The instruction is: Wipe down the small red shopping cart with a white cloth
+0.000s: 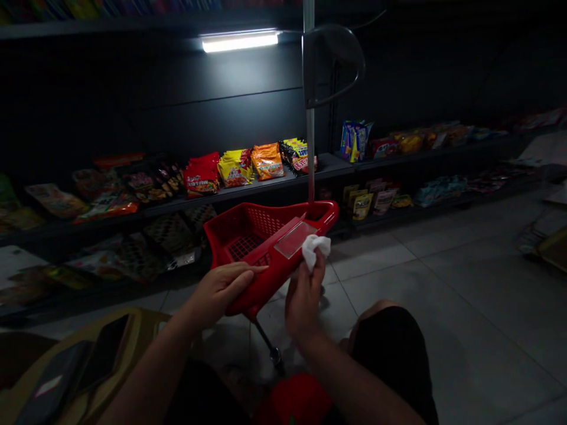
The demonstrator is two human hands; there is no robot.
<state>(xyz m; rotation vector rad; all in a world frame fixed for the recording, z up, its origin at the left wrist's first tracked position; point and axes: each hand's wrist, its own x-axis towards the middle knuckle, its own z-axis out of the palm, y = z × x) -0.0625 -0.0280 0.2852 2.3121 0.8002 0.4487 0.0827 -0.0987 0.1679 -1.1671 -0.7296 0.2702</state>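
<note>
A red plastic child-size shopping cart [270, 275] stands in front of me. Its basket has perforated walls, and a clear rectangular panel [295, 239] is set into the handle end. My left hand [225, 288] rests on the left part of that handle end, its visible fingers and thumb stretched out along the red plastic. In my right hand [306, 289] is a crumpled white cloth or tissue [315, 249], pinched between the fingers at the right edge of the handle, close to the panel. Some fingers of both hands are hidden.
Shelves [248, 192] with packaged snacks run behind the cart. A metal pole [310, 141] rises at its far side. Two phones [104, 351] lie on a yellowish stool [137, 330] at lower left. My knee [394, 342] is at lower right, above the tiled floor [478, 319].
</note>
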